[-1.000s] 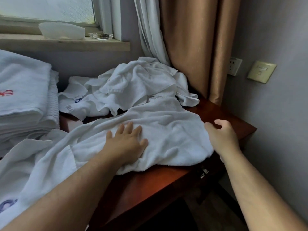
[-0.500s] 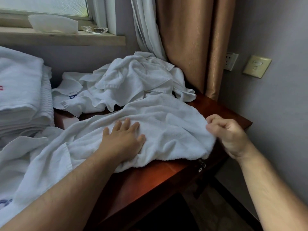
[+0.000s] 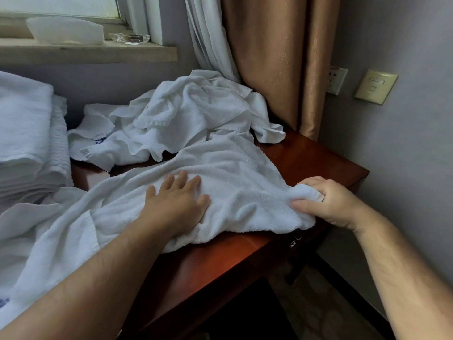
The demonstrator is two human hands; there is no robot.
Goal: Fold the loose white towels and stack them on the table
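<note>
Towel (image 3: 240, 168) in R hand (image 3: 335, 202) grip, L hand (image 3: 176, 207) flat; blue logo (image 3: 99, 141) illegible.

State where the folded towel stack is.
In the head view, the folded stack sits at the far left, beside the loose pile, below the windowsill.

The room is dim, lit only by soft daylight from the window (image 3: 61, 6) at the upper left. The white towels (image 3: 196, 114) look bluish-grey, and the red-brown surface (image 3: 306, 155) shows a faint sheen. Below it, everything is nearly black. Straight lines bend near the edges, and fine detail is slightly soft.
</note>
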